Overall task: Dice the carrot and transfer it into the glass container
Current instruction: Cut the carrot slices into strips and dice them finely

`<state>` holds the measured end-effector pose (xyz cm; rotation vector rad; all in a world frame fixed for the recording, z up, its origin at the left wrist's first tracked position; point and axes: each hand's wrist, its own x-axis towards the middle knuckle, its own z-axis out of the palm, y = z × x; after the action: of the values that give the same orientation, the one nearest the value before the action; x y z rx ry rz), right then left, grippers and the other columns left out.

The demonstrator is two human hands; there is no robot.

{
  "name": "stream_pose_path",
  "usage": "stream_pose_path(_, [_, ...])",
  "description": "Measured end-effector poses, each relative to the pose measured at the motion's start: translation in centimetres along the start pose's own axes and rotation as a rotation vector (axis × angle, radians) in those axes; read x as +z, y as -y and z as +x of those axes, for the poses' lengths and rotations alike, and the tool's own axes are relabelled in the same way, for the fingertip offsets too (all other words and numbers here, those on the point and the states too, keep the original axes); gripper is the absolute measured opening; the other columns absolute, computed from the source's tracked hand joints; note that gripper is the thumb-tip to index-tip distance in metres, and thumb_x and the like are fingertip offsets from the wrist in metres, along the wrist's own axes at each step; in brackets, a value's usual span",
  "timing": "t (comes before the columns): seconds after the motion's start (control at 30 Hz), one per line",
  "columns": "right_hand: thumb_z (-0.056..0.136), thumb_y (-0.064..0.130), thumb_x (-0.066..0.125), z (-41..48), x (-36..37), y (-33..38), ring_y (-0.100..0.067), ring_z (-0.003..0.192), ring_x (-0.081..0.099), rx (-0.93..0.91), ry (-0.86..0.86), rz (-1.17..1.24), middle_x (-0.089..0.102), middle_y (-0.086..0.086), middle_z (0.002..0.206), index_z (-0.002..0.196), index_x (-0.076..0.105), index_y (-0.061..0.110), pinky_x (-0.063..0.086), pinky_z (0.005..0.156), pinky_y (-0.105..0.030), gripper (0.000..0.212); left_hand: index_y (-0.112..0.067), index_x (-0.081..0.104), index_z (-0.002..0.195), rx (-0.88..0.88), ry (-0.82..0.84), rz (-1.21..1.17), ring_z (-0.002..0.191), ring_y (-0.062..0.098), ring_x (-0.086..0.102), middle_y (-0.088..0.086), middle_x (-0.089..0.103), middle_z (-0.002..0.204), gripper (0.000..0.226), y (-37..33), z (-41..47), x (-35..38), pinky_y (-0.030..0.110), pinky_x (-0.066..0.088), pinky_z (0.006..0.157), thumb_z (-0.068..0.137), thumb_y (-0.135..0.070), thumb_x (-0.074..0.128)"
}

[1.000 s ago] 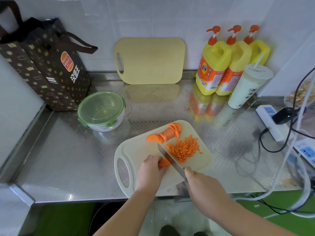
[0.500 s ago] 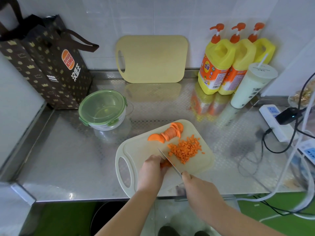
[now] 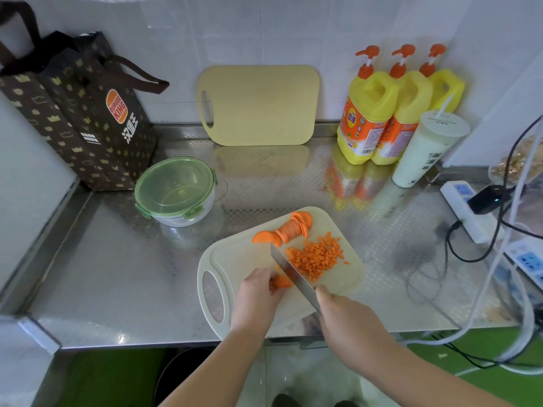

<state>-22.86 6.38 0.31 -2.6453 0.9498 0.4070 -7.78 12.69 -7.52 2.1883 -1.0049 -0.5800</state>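
A pale cutting board [image 3: 244,259] lies at the counter's front edge. On it sit a row of carrot slices [image 3: 289,229] at the back and a heap of diced carrot [image 3: 318,257] to the right. My left hand [image 3: 257,295] pins a small stack of carrot slices [image 3: 282,282] with curled fingertips. My right hand [image 3: 349,321] grips the handle of a knife [image 3: 292,274], whose blade stands right against that stack, tip pointing away from me. The glass container [image 3: 176,192], with its green lid on, stands on the counter to the left, behind the board.
A second cutting board [image 3: 258,105] leans on the back wall. A brown paper bag [image 3: 79,113] stands at the back left. Three yellow soap bottles [image 3: 396,110] and a white cup [image 3: 423,151] stand at the back right. Power strips [image 3: 467,210] and cables lie at the right.
The knife blade has lifted and come down again at the stack under my left hand, which stays in place on the carrot. The view has shifted slightly.
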Motion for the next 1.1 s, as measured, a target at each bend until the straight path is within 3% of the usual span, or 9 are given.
stream_pose_path(0.13, [0.096, 0.007, 0.036, -0.2, 0.3, 0.6, -0.024, 0.084, 0.059, 0.008, 0.025, -0.044, 0.056, 0.0, 0.096, 0.129, 0.033, 0.012, 0.031, 0.055, -0.03, 0.033, -0.022, 0.067, 0.088, 0.015, -0.006, 0.01, 0.077, 0.01, 0.058, -0.01, 0.059, 0.084, 0.002, 0.0, 0.0, -0.1, 0.025, 0.049, 0.074, 0.086, -0.021, 0.067])
stream_pose_path(0.23, [0.093, 0.001, 0.039, -0.3, 0.7, 0.6, -0.024, 0.08, 0.056, 0.016, 0.042, -0.065, 0.053, 0.0, 0.094, 0.129, 0.033, 0.011, 0.031, 0.052, -0.028, 0.038, -0.021, 0.066, 0.089, 0.013, 0.002, 0.029, 0.078, 0.011, 0.058, -0.009, 0.058, 0.086, 0.003, 0.0, 0.0, 0.0, 0.027, 0.049, 0.074, 0.087, -0.022, 0.065])
stream_pose_path(0.37, [0.09, -0.002, 0.04, 0.0, 1.2, 0.6, -0.025, 0.094, 0.062, 0.011, 0.049, -0.073, 0.059, -0.003, 0.107, 0.132, 0.031, 0.011, 0.035, 0.063, -0.031, 0.045, -0.021, 0.067, 0.089, 0.018, 0.0, 0.057, 0.08, 0.013, 0.06, -0.007, 0.061, 0.087, 0.003, -0.1, 0.1, 0.0, 0.028, 0.05, 0.074, 0.086, -0.022, 0.065])
stream_pose_path(0.5, [0.09, -0.002, 0.04, 0.5, 1.5, 0.5, -0.026, 0.082, 0.056, 0.012, 0.071, -0.071, 0.054, -0.001, 0.096, 0.131, 0.032, 0.012, 0.03, 0.052, -0.029, 0.044, -0.02, 0.068, 0.089, 0.028, 0.008, 0.068, 0.077, 0.014, 0.059, -0.009, 0.058, 0.082, 0.004, -0.2, 0.3, 0.0, 0.024, 0.046, 0.069, 0.086, -0.02, 0.064])
stream_pose_path(0.63, [0.093, 0.003, 0.039, 0.5, 1.7, 0.2, -0.025, 0.089, 0.06, 0.027, 0.075, -0.038, 0.058, -0.002, 0.105, 0.125, 0.036, 0.013, 0.034, 0.062, -0.031, 0.033, -0.02, 0.067, 0.088, 0.039, 0.004, 0.084, 0.078, 0.013, 0.058, -0.011, 0.054, 0.082, 0.004, -0.1, 0.3, 0.1, 0.022, 0.042, 0.067, 0.087, -0.019, 0.064])
stream_pose_path(0.77, [0.099, 0.017, 0.034, 0.8, 1.5, -0.6, -0.022, 0.076, 0.052, 0.048, 0.044, 0.11, 0.049, 0.003, 0.083, 0.124, 0.037, 0.015, 0.033, 0.054, -0.029, 0.025, -0.018, 0.063, 0.088, 0.028, 0.012, 0.084, 0.081, 0.013, 0.056, -0.008, 0.057, 0.088, 0.005, 0.2, 0.3, 0.3, 0.029, 0.047, 0.074, 0.087, -0.023, 0.063])
stream_pose_path(0.87, [0.1, 0.019, 0.033, 0.7, 1.0, -0.8, -0.019, 0.071, 0.048, 0.032, -0.003, 0.121, 0.041, 0.01, 0.073, 0.13, 0.034, 0.017, 0.036, 0.06, -0.028, 0.03, -0.017, 0.064, 0.09, 0.017, 0.016, 0.062, 0.082, 0.014, 0.056, -0.005, 0.059, 0.089, 0.008, 0.3, 0.2, 0.3, 0.031, 0.048, 0.076, 0.087, -0.025, 0.065])
stream_pose_path(1.03, [0.098, 0.013, 0.035, -0.1, 0.2, 0.1, -0.019, 0.069, 0.044, -0.029, -0.022, 0.025, 0.041, 0.007, 0.079, 0.13, 0.034, 0.015, 0.026, 0.047, -0.023, 0.032, -0.024, 0.063, 0.089, 0.01, 0.006, 0.013, 0.082, 0.008, 0.056, -0.011, 0.058, 0.088, 0.004, 0.5, -0.1, -0.2, 0.023, 0.048, 0.075, 0.087, -0.022, 0.065])
stream_pose_path(1.1, [0.098, 0.011, 0.034, -0.2, 0.2, 0.6, -0.021, 0.071, 0.047, -0.025, -0.002, -0.014, 0.045, 0.005, 0.084, 0.128, 0.034, 0.015, 0.025, 0.047, -0.023, 0.031, -0.022, 0.063, 0.089, 0.013, 0.009, 0.012, 0.083, 0.009, 0.057, -0.01, 0.058, 0.088, 0.004, 0.6, -0.1, -0.2, 0.026, 0.049, 0.076, 0.087, -0.019, 0.064])
